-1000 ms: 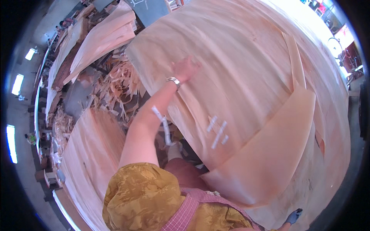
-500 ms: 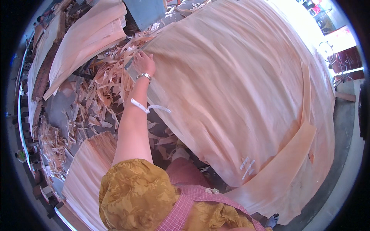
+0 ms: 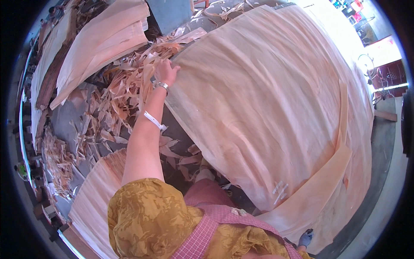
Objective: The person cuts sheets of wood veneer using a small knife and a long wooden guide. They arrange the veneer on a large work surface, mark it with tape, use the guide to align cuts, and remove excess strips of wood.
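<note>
A: Biggest first?

B: Pale veneer sheet (image 3: 267,99), spread wide over the surface, filling the middle and right of the view. Lies in the same place as 1 second ago; no lift, no fold at the near edge.

A: And around it?

B: At the right, a long loose veneer strip (image 3: 334,172) draped along the sheet's edge. At the lower left, a second veneer stack (image 3: 92,194). Beyond the sheet's left edge, a heap of scrap slivers (image 3: 116,99) on the floor.

A: So what differs?

B: Left hand (image 3: 166,71). 1 second ago, flat on the sheet's middle, near the white tape patches (image 3: 279,190). Now stretched out to the sheet's far left corner, just beside the scrap heap, well apart from those patches.

A: Gripping?

B: Fingers laid on top of the corner, thumb side hidden. Pinching or only pressing: cannot tell. Silver bracelet (image 3: 161,85) at the wrist, white band (image 3: 154,121) further down the forearm.

A: Meaning?

B: Probably done smoothing the middle, now taking hold at the corner to shift or straighten the sheet.

A: Right hand (image 3: 305,238)?

B: Only a blue-gloved bit at the lower edge, near the sheet's near corner. Closed or spread: cannot tell. Well apart from the left.
</note>
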{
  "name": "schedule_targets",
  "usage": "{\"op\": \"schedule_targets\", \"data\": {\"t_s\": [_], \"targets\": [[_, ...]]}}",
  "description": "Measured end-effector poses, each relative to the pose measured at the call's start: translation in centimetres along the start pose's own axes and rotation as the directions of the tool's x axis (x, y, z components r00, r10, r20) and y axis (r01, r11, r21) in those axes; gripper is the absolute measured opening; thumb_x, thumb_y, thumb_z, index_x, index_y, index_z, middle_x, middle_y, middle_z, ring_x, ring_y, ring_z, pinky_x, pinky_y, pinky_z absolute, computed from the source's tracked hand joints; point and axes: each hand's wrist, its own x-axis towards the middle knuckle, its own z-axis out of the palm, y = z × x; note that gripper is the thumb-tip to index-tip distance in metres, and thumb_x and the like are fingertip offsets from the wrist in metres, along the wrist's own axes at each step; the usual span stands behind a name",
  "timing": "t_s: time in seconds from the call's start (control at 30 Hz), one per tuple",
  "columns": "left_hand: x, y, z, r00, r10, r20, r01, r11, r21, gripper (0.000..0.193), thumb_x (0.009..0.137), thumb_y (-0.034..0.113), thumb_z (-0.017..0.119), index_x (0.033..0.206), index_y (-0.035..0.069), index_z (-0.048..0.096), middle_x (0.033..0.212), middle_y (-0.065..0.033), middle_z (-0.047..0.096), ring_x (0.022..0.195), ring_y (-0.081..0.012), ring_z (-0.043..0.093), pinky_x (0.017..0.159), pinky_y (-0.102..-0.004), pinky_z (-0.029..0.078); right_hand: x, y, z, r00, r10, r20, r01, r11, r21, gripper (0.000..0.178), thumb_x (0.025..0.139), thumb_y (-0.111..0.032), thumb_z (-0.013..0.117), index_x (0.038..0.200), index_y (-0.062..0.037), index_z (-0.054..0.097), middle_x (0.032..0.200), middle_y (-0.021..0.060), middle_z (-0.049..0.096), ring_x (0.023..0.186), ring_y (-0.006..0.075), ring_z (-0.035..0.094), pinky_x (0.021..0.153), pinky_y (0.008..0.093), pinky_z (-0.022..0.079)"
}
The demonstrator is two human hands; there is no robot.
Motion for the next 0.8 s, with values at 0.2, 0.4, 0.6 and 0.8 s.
{"op": "schedule_targets", "data": {"t_s": [0.2,0.4,0.6,0.8], "targets": [[3.4,-2.9,-2.6,0.989,-0.005,0.147,0.015,0.998,-0.067,0.048,0.064,0.046,0.085,0.092,0.01,0.068,0.108,-0.0114,0.066,0.101,-0.025,0.062,0.09,-0.0378,0.049,-0.8,-6.4,-3.6,0.996,0.082,0.029,-0.087,0.954,0.287,0.045,0.102,-0.03,0.042,0.134,0.0005,0.05,0.134,0.0218,0.054,0.123,0.0326,0.053,0.101,0.0378,0.044],[4.4,-0.7,-1.3,0.966,0.04,0.255,-0.017,0.996,-0.09,0.046,0.063,0.047,0.085,0.092,0.014,0.069,0.109,-0.0093,0.066,0.106,-0.025,0.062,0.091,-0.0391,0.049,-3.0,-1.3,1.7,0.998,-0.061,-0.016,0.061,0.998,-0.019,0.046,0.101,-0.032,0.044,0.13,0.0017,0.054,0.13,0.0234,0.056,0.117,0.0358,0.056,0.099,0.0404,0.045],[5.0,-1.1,-0.1,0.992,0.051,0.12,-0.053,0.998,0.019,0.044,0.063,0.046,0.084,0.09,0.014,0.072,0.102,-0.0084,0.071,0.102,-0.0224,0.065,0.09,-0.0391,0.05,-4.1,-4.5,-3.7,0.997,0.066,-0.047,-0.052,0.968,0.247,0.045,0.101,-0.031,0.046,0.129,0.0021,0.054,0.129,0.0232,0.057,0.117,0.0369,0.056,0.099,0.0417,0.046],[5.8,-0.5,-1.0,0.944,0.042,0.327,-0.016,0.997,-0.08,0.038,0.067,0.041,0.083,0.09,0.012,0.071,0.097,-0.0093,0.071,0.096,-0.0199,0.066,0.085,-0.0359,0.052,-5.3,-6.5,-5.2,0.996,0.09,-0.014,-0.082,0.956,0.28,0.046,0.102,-0.032,0.044,0.128,0.0042,0.054,0.129,0.0243,0.057,0.118,0.0375,0.056,0.099,0.0423,0.045]]}}
